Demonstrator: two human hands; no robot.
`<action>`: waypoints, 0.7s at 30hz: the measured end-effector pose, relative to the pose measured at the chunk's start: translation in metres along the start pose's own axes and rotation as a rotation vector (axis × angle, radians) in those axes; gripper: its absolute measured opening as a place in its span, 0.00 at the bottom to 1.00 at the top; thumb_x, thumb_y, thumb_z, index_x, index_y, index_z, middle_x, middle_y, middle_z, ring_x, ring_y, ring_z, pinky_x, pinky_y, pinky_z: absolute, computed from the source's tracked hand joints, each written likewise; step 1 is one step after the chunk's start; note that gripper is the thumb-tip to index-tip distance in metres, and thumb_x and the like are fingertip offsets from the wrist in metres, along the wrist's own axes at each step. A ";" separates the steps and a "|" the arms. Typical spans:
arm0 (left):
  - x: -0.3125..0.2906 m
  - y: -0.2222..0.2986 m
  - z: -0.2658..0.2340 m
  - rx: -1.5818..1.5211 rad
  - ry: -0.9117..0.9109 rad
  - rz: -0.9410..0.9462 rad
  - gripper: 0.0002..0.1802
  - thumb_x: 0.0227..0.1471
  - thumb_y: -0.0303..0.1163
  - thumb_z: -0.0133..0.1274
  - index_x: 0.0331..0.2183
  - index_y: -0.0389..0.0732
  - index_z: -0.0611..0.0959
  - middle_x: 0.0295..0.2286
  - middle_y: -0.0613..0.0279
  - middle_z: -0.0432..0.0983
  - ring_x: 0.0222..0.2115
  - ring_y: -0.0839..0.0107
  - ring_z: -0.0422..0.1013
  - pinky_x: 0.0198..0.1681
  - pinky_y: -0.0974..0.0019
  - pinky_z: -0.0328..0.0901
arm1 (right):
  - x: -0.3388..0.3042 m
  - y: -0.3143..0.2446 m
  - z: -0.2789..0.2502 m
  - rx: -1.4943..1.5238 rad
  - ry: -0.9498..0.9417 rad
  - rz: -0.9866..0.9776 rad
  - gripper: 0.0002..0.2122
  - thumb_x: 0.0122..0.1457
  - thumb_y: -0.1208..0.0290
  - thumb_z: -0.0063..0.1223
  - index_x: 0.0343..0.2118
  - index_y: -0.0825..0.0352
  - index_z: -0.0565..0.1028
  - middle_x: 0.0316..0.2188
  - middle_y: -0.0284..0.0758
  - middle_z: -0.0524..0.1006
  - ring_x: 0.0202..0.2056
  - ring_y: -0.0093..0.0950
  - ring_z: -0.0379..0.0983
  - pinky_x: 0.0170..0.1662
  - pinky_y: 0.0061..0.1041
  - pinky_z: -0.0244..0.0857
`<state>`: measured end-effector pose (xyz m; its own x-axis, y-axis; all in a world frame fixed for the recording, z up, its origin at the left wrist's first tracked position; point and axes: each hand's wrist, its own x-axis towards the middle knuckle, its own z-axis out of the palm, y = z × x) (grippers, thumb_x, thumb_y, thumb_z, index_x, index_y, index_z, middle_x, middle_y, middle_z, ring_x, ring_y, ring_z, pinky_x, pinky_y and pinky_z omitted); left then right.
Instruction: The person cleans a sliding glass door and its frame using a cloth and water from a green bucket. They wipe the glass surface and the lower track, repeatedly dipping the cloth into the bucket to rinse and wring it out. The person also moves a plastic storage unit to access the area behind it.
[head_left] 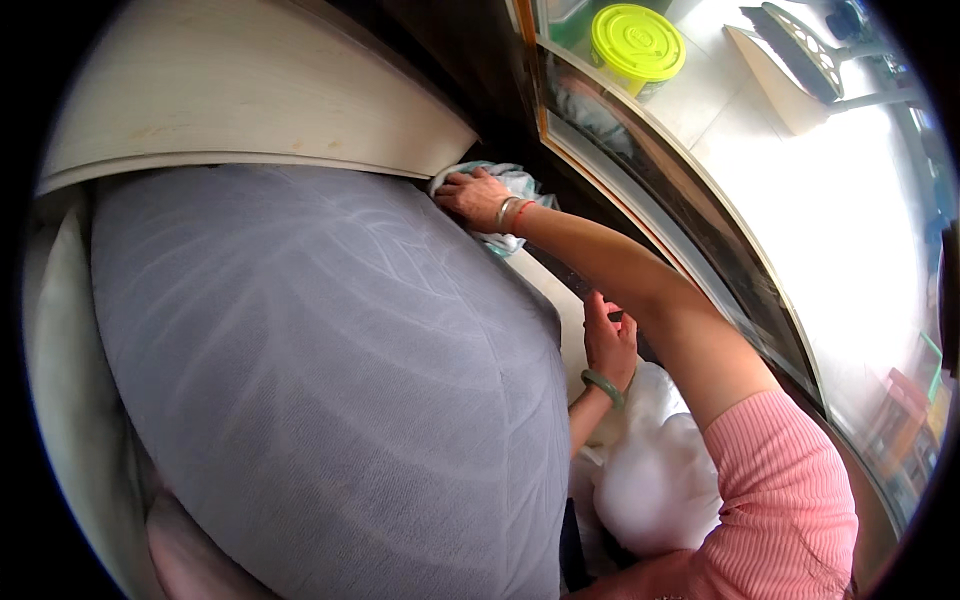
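Cloth (519, 181) under the right fingers (453, 196): white and teal. Bed cover (330, 370): grey, with paler curved lines. Sleeve (785, 485): pink, ribbed.

No readable text or numbers.

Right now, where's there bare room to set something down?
The grey mattress is bare across its top, up to the cream board. Its right side is crowded: right hand on a cloth, left hand, white bundle below.

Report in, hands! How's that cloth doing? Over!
Right hand on white-and-teal cloth. Left hand beside grey mattress, grip unclear. Cloth bunched near cream board's corner. Tight spot: board and mattress close by.
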<state>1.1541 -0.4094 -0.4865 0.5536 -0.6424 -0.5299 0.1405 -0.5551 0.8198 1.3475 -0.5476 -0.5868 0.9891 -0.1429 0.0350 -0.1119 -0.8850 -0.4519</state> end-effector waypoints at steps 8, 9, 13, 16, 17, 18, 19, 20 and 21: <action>0.005 -0.040 0.016 -0.795 -0.056 -0.132 0.15 0.48 0.27 0.51 0.39 0.34 0.72 0.37 0.49 0.71 0.40 0.56 0.68 0.43 0.60 0.63 | -0.029 -0.014 0.008 -0.232 0.002 0.219 0.12 0.54 0.66 0.46 0.42 0.57 0.75 0.42 0.28 0.72 0.50 0.34 0.60 0.42 0.48 0.60; 0.005 -0.036 0.017 -0.678 -0.106 -0.166 0.14 0.48 0.29 0.51 0.39 0.34 0.73 0.37 0.48 0.72 0.39 0.55 0.69 0.42 0.59 0.63 | -0.051 -0.017 0.012 -0.239 -0.060 0.275 0.13 0.53 0.67 0.48 0.42 0.57 0.75 0.42 0.29 0.71 0.49 0.35 0.60 0.40 0.47 0.62; -0.001 -0.004 -0.011 0.483 -0.458 -0.234 0.15 0.48 0.36 0.50 0.37 0.37 0.78 0.35 0.44 0.76 0.38 0.49 0.72 0.38 0.54 0.67 | -0.131 -0.037 -0.011 -0.017 -0.123 0.461 0.14 0.51 0.72 0.47 0.43 0.59 0.73 0.44 0.29 0.69 0.48 0.37 0.61 0.35 0.42 0.69; 0.001 -0.041 -0.012 0.502 -0.474 -0.103 0.16 0.49 0.35 0.49 0.38 0.36 0.77 0.35 0.45 0.76 0.38 0.49 0.72 0.38 0.54 0.67 | -0.119 -0.042 -0.019 0.022 -0.022 0.570 0.17 0.52 0.73 0.47 0.46 0.61 0.70 0.45 0.32 0.68 0.48 0.39 0.61 0.36 0.40 0.68; 0.002 -0.057 -0.008 0.455 -0.427 -0.016 0.16 0.50 0.37 0.49 0.38 0.36 0.76 0.34 0.45 0.76 0.37 0.48 0.72 0.38 0.53 0.66 | -0.106 -0.041 -0.022 0.011 0.035 0.599 0.18 0.52 0.73 0.46 0.48 0.62 0.69 0.45 0.32 0.68 0.48 0.39 0.61 0.36 0.40 0.68; 0.002 -0.072 -0.004 0.411 -0.377 0.065 0.16 0.50 0.38 0.48 0.37 0.37 0.76 0.33 0.45 0.76 0.37 0.47 0.72 0.37 0.51 0.66 | -0.085 -0.037 -0.029 -0.064 0.132 0.553 0.20 0.52 0.73 0.46 0.51 0.65 0.66 0.47 0.34 0.67 0.49 0.38 0.60 0.36 0.39 0.68; 0.000 -0.074 -0.001 0.390 -0.363 0.079 0.15 0.51 0.38 0.48 0.37 0.37 0.75 0.33 0.46 0.76 0.36 0.47 0.71 0.37 0.51 0.66 | -0.066 -0.023 -0.025 -0.126 0.229 0.538 0.20 0.53 0.72 0.44 0.51 0.64 0.65 0.47 0.36 0.67 0.49 0.37 0.61 0.37 0.40 0.67; -0.004 -0.073 0.004 0.364 -0.356 0.097 0.15 0.51 0.38 0.48 0.37 0.37 0.74 0.32 0.46 0.76 0.36 0.46 0.71 0.36 0.50 0.65 | -0.049 -0.004 -0.024 -0.152 0.238 0.562 0.20 0.55 0.70 0.42 0.52 0.64 0.65 0.48 0.36 0.67 0.48 0.37 0.62 0.37 0.39 0.67; -0.006 -0.055 0.012 0.357 -0.387 0.065 0.13 0.51 0.36 0.47 0.37 0.38 0.74 0.32 0.46 0.75 0.35 0.46 0.71 0.36 0.50 0.65 | -0.042 0.025 -0.019 -0.073 0.142 0.671 0.20 0.57 0.68 0.39 0.54 0.64 0.64 0.50 0.37 0.66 0.47 0.37 0.64 0.39 0.38 0.67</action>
<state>1.1333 -0.3815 -0.5315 0.1994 -0.7918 -0.5773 -0.2092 -0.6099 0.7643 1.3008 -0.5723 -0.5829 0.6824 -0.7223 -0.1127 -0.7064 -0.6119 -0.3558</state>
